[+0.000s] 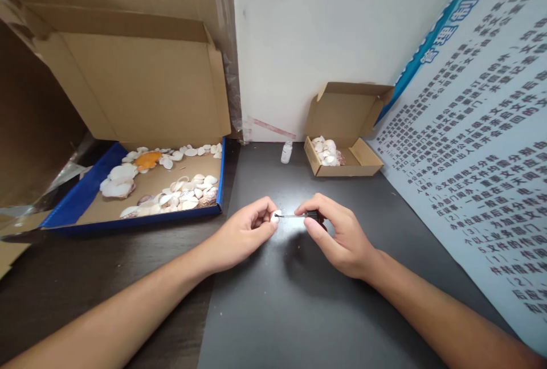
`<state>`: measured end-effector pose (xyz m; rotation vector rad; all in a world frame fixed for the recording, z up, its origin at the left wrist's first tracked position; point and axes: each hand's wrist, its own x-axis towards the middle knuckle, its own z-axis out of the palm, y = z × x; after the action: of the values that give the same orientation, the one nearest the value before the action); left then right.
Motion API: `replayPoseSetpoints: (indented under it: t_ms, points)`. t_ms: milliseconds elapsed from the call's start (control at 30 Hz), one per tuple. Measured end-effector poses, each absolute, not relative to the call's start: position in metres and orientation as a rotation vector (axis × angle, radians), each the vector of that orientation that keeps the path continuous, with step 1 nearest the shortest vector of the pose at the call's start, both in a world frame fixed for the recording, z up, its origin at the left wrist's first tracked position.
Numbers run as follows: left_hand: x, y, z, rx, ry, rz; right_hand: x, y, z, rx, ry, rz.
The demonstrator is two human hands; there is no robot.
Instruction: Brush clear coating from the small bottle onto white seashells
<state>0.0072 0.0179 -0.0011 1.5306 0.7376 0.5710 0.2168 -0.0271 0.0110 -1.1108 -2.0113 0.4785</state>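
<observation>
Between the thumb and fingers of my left hand point(250, 225) is a small white shell point(277, 213). My right hand point(335, 232) is closed round the black cap of a thin brush point(293, 216). Its pale stem points left, and the dark tip meets the shell, touching it as far as I can see. Beyond both hands stands a small clear bottle point(286, 152) with whitish contents and no cap visible on its neck.
On the left, an open blue-edged cardboard box point(141, 222) holds many shells and an orange one point(148, 160). A smaller open cardboard box point(348, 171) with white shells stands at the back right. A dark grey mat point(248, 312) covers the table. A printed poster point(470, 130) borders the right side.
</observation>
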Motion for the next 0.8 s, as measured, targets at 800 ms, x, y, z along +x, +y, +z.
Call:
replayPoseSetpoints:
  t_ms: [800]
  points:
    - [0.0077,0.0163,-0.0058,1.635,0.753,0.624,0.2123,-0.0311,0.0097,-1.181,-1.749,0.567]
